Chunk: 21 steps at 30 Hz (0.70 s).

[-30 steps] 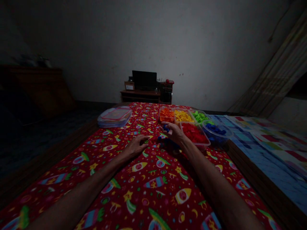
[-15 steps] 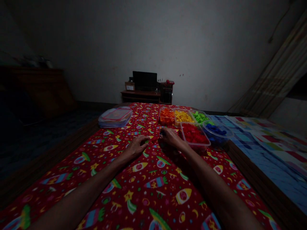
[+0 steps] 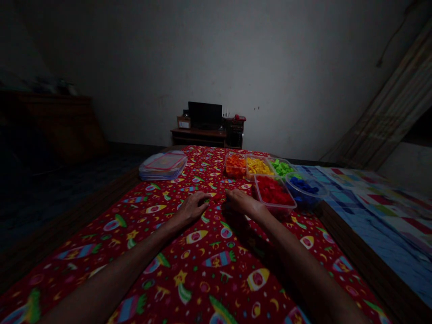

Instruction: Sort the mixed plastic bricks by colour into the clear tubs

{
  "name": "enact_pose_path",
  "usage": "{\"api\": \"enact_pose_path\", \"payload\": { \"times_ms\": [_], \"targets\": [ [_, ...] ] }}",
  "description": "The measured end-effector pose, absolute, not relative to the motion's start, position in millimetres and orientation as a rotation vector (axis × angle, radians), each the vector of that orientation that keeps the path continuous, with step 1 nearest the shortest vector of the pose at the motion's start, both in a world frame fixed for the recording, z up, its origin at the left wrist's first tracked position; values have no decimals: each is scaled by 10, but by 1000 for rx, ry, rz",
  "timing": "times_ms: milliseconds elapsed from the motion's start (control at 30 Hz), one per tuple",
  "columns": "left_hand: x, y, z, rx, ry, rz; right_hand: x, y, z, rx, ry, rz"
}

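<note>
My left hand (image 3: 195,206) rests on the red patterned cloth (image 3: 192,236), its thumb and curved forefinger apart with nothing visible between them. Across a small gap, my right hand (image 3: 243,202) is low over the cloth with its fingers bent together. Anything in those fingertips is too dark and small to make out. A small red piece (image 3: 218,198) seems to lie between the hands, hard to tell from the cloth. Just right of my right hand stands a clear tub of red pieces (image 3: 274,191), and behind it a tub of blue pieces (image 3: 305,186).
Tubs of orange pieces (image 3: 235,163), yellow pieces (image 3: 259,166) and green pieces (image 3: 281,168) stand in a row farther back. Stacked clear lids (image 3: 162,165) lie at the back left. Beyond the table are a monitor (image 3: 205,113) and, at the right, a bed (image 3: 374,211).
My right hand has come down a little, closer to the cloth. My left hand has hardly moved, and the tubs stay in place while the view shifts slightly.
</note>
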<state>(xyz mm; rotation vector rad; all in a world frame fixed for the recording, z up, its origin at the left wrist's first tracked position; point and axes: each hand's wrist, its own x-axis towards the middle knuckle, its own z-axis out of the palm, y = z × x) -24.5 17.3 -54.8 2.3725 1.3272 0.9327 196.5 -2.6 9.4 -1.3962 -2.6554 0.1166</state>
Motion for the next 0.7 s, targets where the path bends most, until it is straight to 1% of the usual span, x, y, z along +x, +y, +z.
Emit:
{"api": "enact_pose_path", "payload": {
  "times_ms": [100, 200, 267, 400, 467, 600, 700],
  "targets": [
    [-220, 156, -516, 2372, 1357, 913, 1999, 0, 159, -1402, -2571, 238],
    [-177, 144, -495, 2388, 1349, 936, 2064, 82, 222, -1371, -2314, 392],
    [-151, 144, -492, 2400, 1324, 962, 2091, 136, 237, -1320, -2078, 668],
    [-135, 184, -490, 2341, 1335, 1040, 2087, 165, 251, -1084, -1520, 1444],
    [-149, 229, -480, 2292, 1348, 1081, 2075, 151, 268, -985, -1256, 1638],
    [-192, 327, -459, 2179, 1406, 1090, 2059, 145, 277, -938, -936, 1719],
    [-209, 360, -461, 2188, 1383, 1085, 2051, 173, 230, -967, -961, 1648]
  ]
}}
